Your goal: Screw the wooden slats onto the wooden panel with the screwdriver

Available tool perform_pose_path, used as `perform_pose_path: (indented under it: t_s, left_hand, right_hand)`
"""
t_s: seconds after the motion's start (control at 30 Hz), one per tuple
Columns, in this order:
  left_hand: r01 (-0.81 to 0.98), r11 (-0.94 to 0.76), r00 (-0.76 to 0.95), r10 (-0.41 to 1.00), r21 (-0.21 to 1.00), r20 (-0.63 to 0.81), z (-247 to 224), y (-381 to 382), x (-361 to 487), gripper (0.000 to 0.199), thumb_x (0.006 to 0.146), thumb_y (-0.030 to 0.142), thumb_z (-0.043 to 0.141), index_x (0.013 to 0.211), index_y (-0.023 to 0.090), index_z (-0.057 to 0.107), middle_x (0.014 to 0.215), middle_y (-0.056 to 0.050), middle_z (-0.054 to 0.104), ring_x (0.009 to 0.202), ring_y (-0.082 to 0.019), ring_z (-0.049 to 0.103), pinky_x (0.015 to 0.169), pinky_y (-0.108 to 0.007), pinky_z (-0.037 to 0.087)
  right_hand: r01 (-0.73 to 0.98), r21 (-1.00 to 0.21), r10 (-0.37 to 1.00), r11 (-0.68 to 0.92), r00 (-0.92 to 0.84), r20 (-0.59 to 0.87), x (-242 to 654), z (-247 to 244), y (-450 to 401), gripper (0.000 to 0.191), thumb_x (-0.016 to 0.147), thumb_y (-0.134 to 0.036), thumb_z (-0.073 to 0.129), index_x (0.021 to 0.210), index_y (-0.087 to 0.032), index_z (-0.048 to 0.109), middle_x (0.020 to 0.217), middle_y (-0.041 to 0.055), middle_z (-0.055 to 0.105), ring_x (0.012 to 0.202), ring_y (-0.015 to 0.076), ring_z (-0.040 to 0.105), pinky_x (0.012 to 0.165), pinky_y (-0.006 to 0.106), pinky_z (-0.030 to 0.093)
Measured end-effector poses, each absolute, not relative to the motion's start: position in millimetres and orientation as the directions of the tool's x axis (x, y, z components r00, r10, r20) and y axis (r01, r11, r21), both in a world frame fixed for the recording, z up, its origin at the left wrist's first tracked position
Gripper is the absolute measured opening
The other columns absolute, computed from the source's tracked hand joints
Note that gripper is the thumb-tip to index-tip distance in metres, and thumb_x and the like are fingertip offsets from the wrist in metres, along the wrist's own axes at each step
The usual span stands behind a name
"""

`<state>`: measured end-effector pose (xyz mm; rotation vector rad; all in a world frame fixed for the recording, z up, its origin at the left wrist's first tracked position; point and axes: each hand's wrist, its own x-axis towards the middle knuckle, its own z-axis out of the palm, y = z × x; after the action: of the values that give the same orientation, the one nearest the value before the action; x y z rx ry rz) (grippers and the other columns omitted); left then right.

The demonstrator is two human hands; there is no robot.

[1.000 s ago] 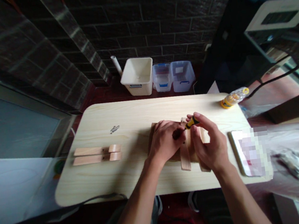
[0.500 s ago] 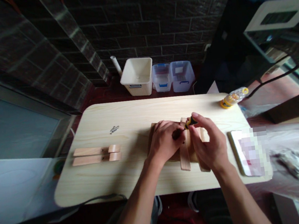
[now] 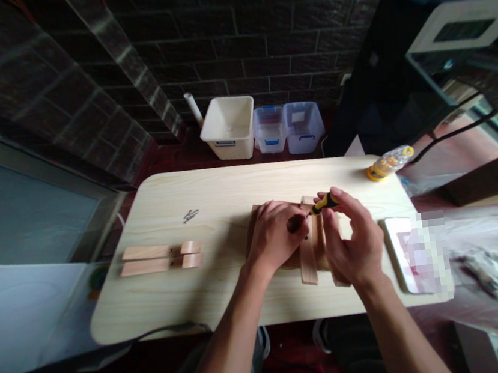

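Observation:
A yellow-and-black screwdriver (image 3: 325,202) is in my right hand (image 3: 357,236), its handle between thumb and fingers. It slants down to the left, with its tip beside my left fingertips. My left hand (image 3: 275,231) lies over a wooden block (image 3: 250,225), thumb and index finger curled together near that tip; what they pinch is hidden. Under the tip, a narrow wooden strip (image 3: 308,267) lies across the block, with a small dark hole showing. Another wooden piece (image 3: 340,275) sticks out below my right hand.
Two wooden strips with raised ends (image 3: 149,259) lie at the left of the table (image 3: 227,301). Small dark screws (image 3: 190,216) lie behind them. A clear bottle with yellow ends (image 3: 389,163) and a phone (image 3: 405,258) are at right. Plastic bins (image 3: 229,128) stand beyond the table.
My right hand has shifted slightly right and its grip on the screwdriver has loosened, showing more of the handle. My left hand keeps its place.

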<state>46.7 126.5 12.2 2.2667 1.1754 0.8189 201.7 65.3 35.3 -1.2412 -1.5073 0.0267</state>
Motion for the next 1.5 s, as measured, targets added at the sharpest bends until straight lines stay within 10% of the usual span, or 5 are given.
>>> perform_pose_path:
  t_s: [1.5]
  left_hand:
    - [0.568, -0.532, 0.468, 0.836, 0.628, 0.286, 12.2, 125.8, 46.7, 0.004, 0.093, 0.028, 0.069, 0.089, 0.026, 0.07, 0.102, 0.001, 0.078, 0.105, -0.021, 0.069, 0.101, -0.042, 0.047]
  right_hand:
    - [0.661, -0.592, 0.672, 0.461, 0.176, 0.719, 204.8, 34.0, 67.2, 0.057, 0.095, -0.006, 0.065, 0.146, -0.031, 0.057, 0.117, 0.0072, 0.072, 0.101, 0.0205, 0.074, 0.083, 0.037, 0.066]
